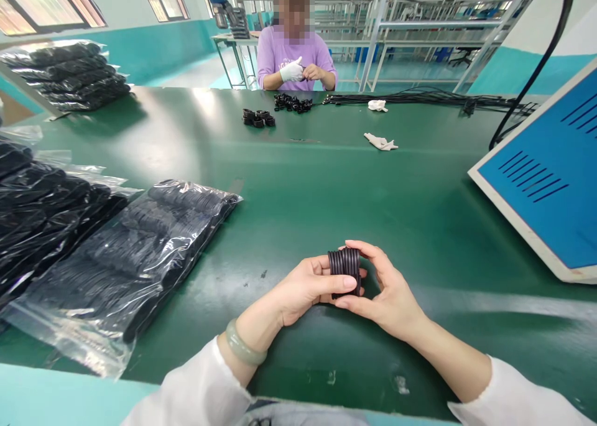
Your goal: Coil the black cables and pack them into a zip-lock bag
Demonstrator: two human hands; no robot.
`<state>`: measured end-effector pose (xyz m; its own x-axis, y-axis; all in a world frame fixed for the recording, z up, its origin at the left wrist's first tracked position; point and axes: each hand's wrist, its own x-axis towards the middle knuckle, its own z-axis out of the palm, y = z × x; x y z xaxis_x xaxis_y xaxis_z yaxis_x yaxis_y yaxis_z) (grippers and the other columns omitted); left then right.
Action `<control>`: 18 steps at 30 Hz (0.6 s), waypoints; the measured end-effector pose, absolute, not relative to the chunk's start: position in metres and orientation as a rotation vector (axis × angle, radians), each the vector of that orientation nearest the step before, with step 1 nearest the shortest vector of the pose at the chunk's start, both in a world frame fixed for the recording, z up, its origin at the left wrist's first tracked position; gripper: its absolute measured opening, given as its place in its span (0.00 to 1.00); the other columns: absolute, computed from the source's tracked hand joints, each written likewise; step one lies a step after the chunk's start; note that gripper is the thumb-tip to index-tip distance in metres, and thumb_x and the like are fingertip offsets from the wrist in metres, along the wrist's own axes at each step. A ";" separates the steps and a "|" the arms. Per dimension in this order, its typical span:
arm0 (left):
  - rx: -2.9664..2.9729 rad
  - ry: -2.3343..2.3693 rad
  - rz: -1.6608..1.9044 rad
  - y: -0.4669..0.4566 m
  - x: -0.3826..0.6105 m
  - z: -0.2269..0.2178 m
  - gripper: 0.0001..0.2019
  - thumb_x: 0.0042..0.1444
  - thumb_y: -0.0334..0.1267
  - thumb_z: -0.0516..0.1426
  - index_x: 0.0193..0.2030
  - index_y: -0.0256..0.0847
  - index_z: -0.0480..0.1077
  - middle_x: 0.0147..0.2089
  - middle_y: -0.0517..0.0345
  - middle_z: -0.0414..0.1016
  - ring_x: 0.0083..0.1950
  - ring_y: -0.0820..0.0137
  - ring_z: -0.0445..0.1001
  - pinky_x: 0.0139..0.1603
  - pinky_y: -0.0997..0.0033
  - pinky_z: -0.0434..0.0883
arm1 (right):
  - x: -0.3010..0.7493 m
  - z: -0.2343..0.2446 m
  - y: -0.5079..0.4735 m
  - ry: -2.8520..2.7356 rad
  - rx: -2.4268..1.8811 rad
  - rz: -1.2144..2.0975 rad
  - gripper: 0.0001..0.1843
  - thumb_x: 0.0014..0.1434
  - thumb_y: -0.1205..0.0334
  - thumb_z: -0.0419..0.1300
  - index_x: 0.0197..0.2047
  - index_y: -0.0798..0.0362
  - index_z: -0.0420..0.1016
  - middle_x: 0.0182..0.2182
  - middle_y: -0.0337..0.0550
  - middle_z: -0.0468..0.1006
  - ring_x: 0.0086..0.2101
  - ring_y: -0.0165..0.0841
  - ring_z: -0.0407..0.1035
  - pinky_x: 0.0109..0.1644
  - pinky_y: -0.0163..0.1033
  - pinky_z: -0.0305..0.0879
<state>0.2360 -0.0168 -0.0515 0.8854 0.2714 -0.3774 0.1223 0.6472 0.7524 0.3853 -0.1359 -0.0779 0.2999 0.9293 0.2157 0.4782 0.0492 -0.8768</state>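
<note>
Both my hands hold one small stack of black rubber rings (pixel 344 265) just above the green table (pixel 326 189). My left hand (pixel 305 287) grips the stack from the left, its thumb lying across the front. My right hand (pixel 385 291) cups it from the right, with fingers curled over the top. The rings stand on edge, pressed side by side. A pale green bangle (pixel 243 346) sits on my left wrist.
A clear plastic bag of black rings (pixel 135 258) lies to the left, more bags (pixel 32 208) beyond it. A blue and white machine panel (pixel 545 177) stands at the right. Across the table a person in a purple shirt (pixel 295 56) handles parts; black ring piles (pixel 258 117), white gloves (pixel 380 142) and cables (pixel 433 97) lie there.
</note>
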 end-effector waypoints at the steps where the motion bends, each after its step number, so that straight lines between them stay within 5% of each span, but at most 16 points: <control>1: 0.874 0.493 0.094 -0.017 0.236 -0.052 0.25 0.47 0.41 0.72 0.52 0.36 0.77 0.53 0.42 0.78 0.45 0.64 0.80 0.46 0.67 0.75 | 0.385 -0.078 -0.135 -1.333 -1.571 0.563 0.41 0.52 0.47 0.73 0.65 0.36 0.61 0.58 0.44 0.71 0.56 0.45 0.68 0.60 0.56 0.68; 6: 0.882 0.497 0.123 -0.017 0.236 -0.051 0.25 0.47 0.39 0.71 0.52 0.37 0.77 0.54 0.42 0.78 0.47 0.64 0.80 0.44 0.70 0.75 | 0.385 -0.076 -0.134 -1.344 -1.530 0.541 0.40 0.52 0.49 0.73 0.65 0.36 0.62 0.58 0.44 0.71 0.57 0.44 0.67 0.61 0.56 0.67; 11: 0.799 0.368 0.078 -0.018 0.236 -0.046 0.23 0.51 0.43 0.70 0.53 0.37 0.76 0.55 0.41 0.78 0.46 0.64 0.81 0.46 0.69 0.75 | 0.384 -0.074 -0.136 -1.408 -1.449 0.630 0.53 0.50 0.49 0.75 0.71 0.34 0.49 0.65 0.47 0.65 0.60 0.46 0.65 0.54 0.52 0.73; 18: 0.828 0.317 0.099 -0.019 0.235 -0.045 0.25 0.54 0.44 0.68 0.57 0.37 0.74 0.58 0.41 0.76 0.55 0.58 0.78 0.53 0.65 0.72 | 0.382 -0.070 -0.133 -1.479 -1.581 0.277 0.44 0.55 0.51 0.71 0.69 0.39 0.55 0.55 0.47 0.74 0.54 0.45 0.68 0.55 0.53 0.67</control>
<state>0.2350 -0.0192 -0.0453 0.9483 0.2095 -0.2384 0.0363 0.6745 0.7373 0.3821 -0.1330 -0.0700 0.2521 0.8765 0.4101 0.6691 0.1483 -0.7282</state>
